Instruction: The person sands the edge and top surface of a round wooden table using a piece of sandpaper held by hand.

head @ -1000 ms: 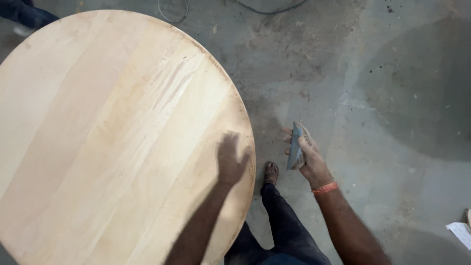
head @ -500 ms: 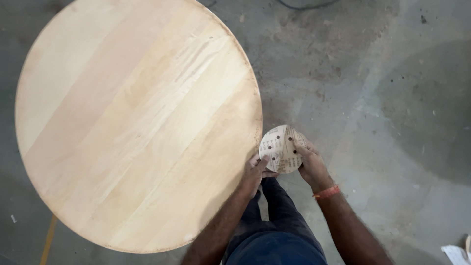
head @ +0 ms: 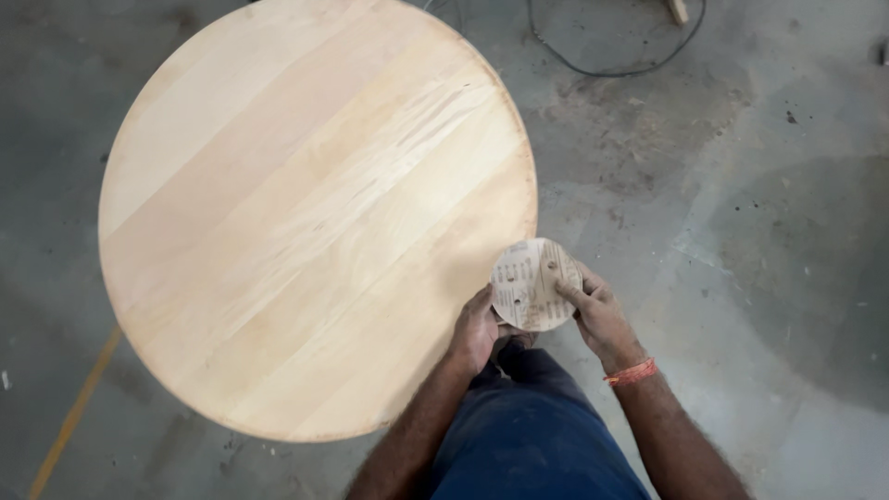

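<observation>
A person standing on a stained grey concrete floor holds a round, tan sanding disc with small punched holes in both hands, just off the near right edge of a large round pale-wood bench top. The left hand is closed on the disc's lower left edge, and the right hand, an orange band at its wrist, pinches the right edge with fingers laid over the face. The disc is tilted up toward the camera, clear of the wood and above the person's dark blue trousers. By its look the disc is thin, very light and flexible, likely to bend or crease if squeezed in the middle; its gritty side should not slip, and it seems best held by opposite rims, as here. A black cable loops across the floor beyond the bench, and a yellow line runs at lower left.
</observation>
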